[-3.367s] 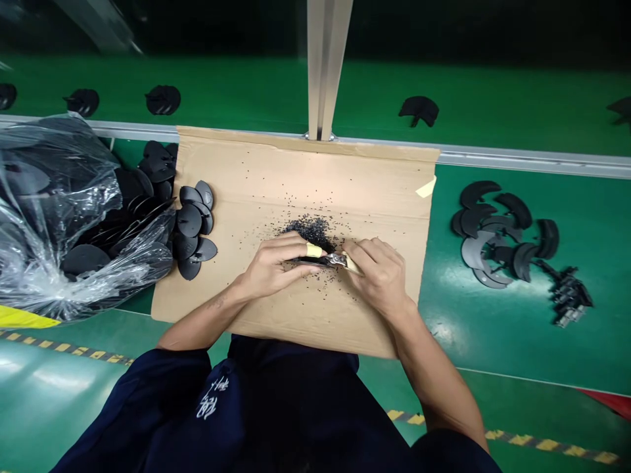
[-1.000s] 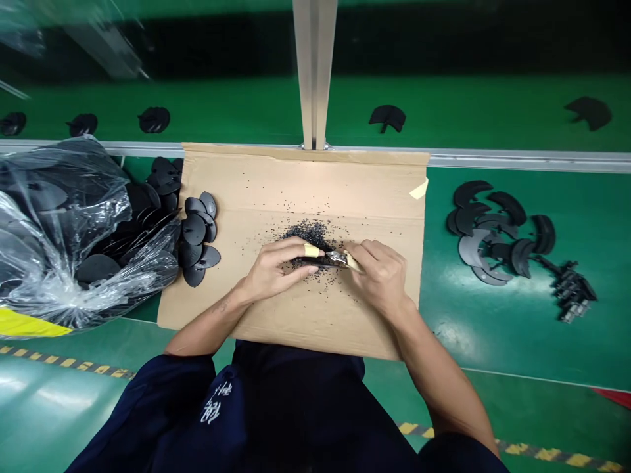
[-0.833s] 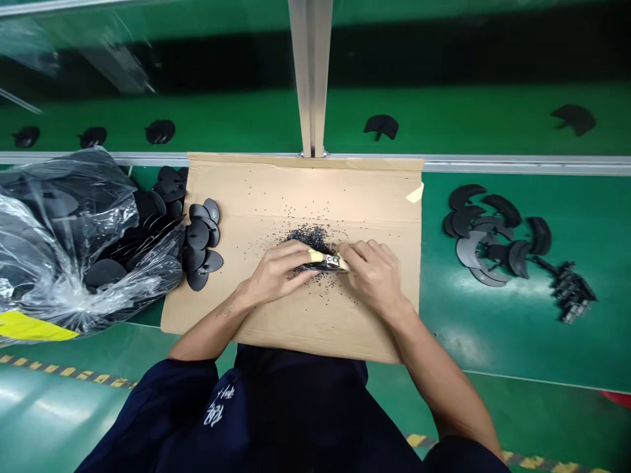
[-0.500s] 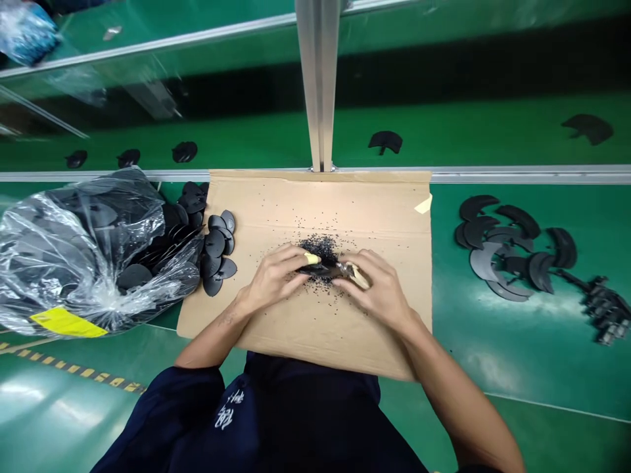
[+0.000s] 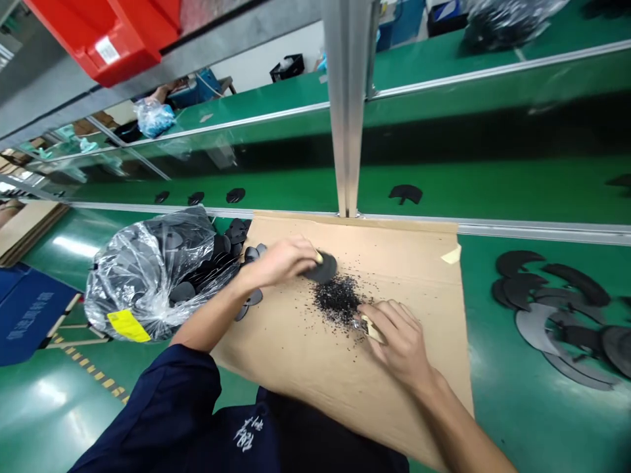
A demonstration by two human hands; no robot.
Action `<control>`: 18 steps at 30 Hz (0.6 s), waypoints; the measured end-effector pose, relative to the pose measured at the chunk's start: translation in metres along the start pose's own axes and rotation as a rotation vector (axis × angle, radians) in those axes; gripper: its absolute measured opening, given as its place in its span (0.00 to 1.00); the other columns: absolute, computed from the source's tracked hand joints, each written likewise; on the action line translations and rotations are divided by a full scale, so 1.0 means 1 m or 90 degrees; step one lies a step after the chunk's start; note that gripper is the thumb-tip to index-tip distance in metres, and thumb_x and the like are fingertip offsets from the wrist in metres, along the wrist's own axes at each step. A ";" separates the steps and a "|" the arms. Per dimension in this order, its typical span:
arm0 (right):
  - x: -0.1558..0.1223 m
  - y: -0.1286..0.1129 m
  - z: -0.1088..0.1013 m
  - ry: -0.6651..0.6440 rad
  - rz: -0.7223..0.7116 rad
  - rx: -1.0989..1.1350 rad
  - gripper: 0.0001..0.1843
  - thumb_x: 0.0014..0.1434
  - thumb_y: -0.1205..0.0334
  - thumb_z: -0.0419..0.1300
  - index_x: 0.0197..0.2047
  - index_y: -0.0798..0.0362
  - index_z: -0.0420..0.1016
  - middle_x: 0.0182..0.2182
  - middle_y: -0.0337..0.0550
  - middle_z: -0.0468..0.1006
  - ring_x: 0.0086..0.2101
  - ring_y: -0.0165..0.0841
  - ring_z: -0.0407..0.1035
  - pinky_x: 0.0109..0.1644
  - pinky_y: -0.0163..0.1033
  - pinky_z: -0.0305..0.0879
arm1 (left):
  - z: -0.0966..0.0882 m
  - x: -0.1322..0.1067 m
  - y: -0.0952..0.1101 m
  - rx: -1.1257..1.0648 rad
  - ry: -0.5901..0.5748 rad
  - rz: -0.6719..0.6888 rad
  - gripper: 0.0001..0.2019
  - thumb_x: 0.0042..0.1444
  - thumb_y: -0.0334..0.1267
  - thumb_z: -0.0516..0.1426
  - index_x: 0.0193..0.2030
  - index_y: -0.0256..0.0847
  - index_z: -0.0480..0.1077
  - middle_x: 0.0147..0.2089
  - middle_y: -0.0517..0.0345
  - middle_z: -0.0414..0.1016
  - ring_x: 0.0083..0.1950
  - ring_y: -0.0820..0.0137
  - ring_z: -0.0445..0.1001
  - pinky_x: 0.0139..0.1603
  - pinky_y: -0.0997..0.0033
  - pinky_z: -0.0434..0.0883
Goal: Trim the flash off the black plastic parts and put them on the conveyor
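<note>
My left hand [image 5: 280, 261] is stretched forward over the cardboard sheet [image 5: 315, 355] and grips a black round plastic part [image 5: 323, 268] by its edge. One finger wears yellow tape. My right hand [image 5: 400, 336] rests lower on the cardboard and is closed on a small metal trimming tool [image 5: 365, 326]. Between the hands lies a heap of black plastic shavings [image 5: 338, 299]. Loose black parts [image 5: 249, 276] lie at the cardboard's left edge.
A clear bag full of black parts [image 5: 148, 276] sits at the left. Curved black offcuts [image 5: 552, 309] lie on the green table at the right. Behind an aluminium post [image 5: 348, 112], the green conveyor belt [image 5: 468, 190] carries single black parts [image 5: 405, 193]. Red bins [image 5: 113, 33] hang above.
The hands have parted: my left hand has carried the black part up and away from the tool. My head has lifted, so the belt and upper shelves show.
</note>
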State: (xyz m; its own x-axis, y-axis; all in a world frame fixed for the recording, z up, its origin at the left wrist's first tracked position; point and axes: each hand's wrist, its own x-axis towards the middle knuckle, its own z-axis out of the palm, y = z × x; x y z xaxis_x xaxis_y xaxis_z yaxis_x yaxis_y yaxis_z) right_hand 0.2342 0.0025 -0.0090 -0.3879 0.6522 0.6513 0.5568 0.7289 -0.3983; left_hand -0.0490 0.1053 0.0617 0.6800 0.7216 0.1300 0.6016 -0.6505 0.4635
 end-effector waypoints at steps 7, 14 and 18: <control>-0.009 0.005 0.001 -0.035 0.021 -0.004 0.16 0.61 0.75 0.53 0.49 0.54 0.74 0.33 0.44 0.75 0.34 0.36 0.66 0.36 0.40 0.61 | -0.038 0.069 -0.097 0.244 0.070 -0.344 0.14 0.63 0.31 0.54 0.49 0.37 0.80 0.53 0.45 0.82 0.55 0.56 0.76 0.62 0.55 0.70; -0.016 0.000 0.003 -0.080 0.038 -0.028 0.13 0.60 0.74 0.57 0.47 0.53 0.74 0.32 0.42 0.74 0.34 0.35 0.64 0.36 0.40 0.58 | -0.038 0.074 -0.088 0.226 0.010 -0.314 0.11 0.62 0.37 0.55 0.41 0.38 0.80 0.44 0.44 0.83 0.49 0.54 0.80 0.53 0.59 0.75; -0.020 -0.001 0.004 -0.121 0.054 -0.031 0.16 0.57 0.74 0.61 0.48 0.52 0.73 0.34 0.43 0.74 0.37 0.36 0.66 0.38 0.41 0.58 | -0.020 0.088 -0.042 0.044 -0.146 -0.073 0.14 0.65 0.49 0.57 0.45 0.44 0.80 0.46 0.54 0.84 0.45 0.63 0.81 0.47 0.69 0.76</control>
State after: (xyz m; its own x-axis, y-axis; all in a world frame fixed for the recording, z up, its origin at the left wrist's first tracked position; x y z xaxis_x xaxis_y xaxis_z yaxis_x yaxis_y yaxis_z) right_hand 0.2381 -0.0102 -0.0240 -0.4670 0.7418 0.4812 0.6269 0.6616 -0.4114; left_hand -0.0225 0.2008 0.0714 0.6783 0.7240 -0.1256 0.7020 -0.5880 0.4018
